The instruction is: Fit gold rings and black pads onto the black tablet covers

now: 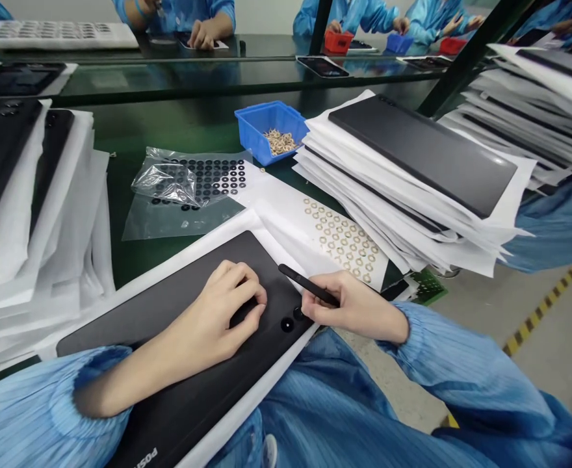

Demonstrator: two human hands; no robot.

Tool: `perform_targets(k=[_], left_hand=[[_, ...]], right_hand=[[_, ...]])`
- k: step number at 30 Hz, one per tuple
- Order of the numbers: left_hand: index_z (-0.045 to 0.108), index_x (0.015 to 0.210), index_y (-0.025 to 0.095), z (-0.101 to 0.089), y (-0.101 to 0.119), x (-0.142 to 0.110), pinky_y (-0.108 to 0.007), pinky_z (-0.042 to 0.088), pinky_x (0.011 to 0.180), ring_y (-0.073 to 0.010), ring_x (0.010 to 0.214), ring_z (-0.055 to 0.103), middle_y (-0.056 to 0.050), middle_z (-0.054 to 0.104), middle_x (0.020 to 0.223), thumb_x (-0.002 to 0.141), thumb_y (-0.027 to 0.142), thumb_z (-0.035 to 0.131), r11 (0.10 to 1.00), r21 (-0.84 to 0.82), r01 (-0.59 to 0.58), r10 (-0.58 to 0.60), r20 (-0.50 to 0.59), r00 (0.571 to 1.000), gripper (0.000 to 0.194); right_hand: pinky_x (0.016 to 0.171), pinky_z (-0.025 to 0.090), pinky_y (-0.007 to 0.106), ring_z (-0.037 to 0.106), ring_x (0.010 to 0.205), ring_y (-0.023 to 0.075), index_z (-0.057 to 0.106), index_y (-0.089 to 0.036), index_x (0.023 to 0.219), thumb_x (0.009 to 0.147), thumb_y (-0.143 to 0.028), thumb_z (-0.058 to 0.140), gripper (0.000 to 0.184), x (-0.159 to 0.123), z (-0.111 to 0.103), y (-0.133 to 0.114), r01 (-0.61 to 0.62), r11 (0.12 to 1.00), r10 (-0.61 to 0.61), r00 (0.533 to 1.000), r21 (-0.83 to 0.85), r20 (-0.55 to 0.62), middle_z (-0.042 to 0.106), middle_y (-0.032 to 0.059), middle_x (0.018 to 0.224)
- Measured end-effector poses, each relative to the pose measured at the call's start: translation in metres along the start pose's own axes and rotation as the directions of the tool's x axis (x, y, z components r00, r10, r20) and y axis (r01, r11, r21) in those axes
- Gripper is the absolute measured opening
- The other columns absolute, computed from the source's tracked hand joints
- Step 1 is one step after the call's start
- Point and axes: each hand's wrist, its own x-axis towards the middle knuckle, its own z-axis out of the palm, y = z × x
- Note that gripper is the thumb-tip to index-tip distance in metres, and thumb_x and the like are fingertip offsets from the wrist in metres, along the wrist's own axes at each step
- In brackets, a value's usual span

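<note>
A black tablet back cover (183,390) lies at an angle on white paper in front of me, with a camera ring (286,324) near its right edge. My left hand (232,305) rests on the cover, fingers curled and thumb drawn to the index finger; anything small between them is hidden. Beside the camera rings, my right hand (337,302) pinches a slim black stick-like tool (298,278) with a rounded end pointing up and left. The tool's other end is covered by my fingers.
Paper-interleaved stacks of covers stand at left (71,260) and right (413,149). Beyond my hands lie a sheet of gold rings (347,237), a sheet of black rings (222,177) under clear plastic, and a blue bin (261,140) of small gold parts. Co-workers (203,29) sit opposite.
</note>
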Motion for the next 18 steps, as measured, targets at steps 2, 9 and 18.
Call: perform_targets(k=[2,9,18], left_hand=[[0.054,0.087,0.020,0.001,0.000,0.000,-0.031,0.039,0.080,-0.0178,0.090,0.043,-0.003,0.050,0.094,0.092,0.016,0.043,1.000,0.013,0.003,-0.003,0.009,1.000,0.013],[0.053,0.092,0.018,0.002,0.001,-0.002,-0.033,0.040,0.080,-0.0186,0.091,0.042,-0.005,0.049,0.096,0.094,0.015,0.042,0.995,0.075,-0.068,0.068,0.015,0.998,0.011],[0.046,0.133,0.027,0.008,0.017,-0.009,-0.042,0.040,0.083,-0.0276,0.103,0.040,-0.009,0.048,0.122,0.092,0.015,0.045,0.910,0.307,-0.278,0.216,0.222,0.951,0.043]], right_hand=[[0.046,0.035,0.020,0.041,0.048,0.0072,0.056,-0.017,0.061,0.067,-0.016,0.057,0.006,-0.001,0.001,-0.001,0.007,0.999,-0.008,1.000,-0.045,-0.019,0.047,-0.0051,0.052],[0.041,0.031,0.019,0.041,0.044,0.0067,0.047,-0.019,0.054,0.068,-0.013,0.057,0.019,-0.003,0.005,-0.005,0.058,0.967,-0.084,0.992,-0.248,-0.094,0.046,-0.0058,0.048],[0.042,0.036,0.024,0.044,0.039,0.0090,0.067,-0.017,0.064,0.087,-0.044,0.055,0.037,-0.007,0.011,0.022,0.274,0.946,-0.171,0.874,0.172,-0.455,0.051,-0.0022,0.046]])
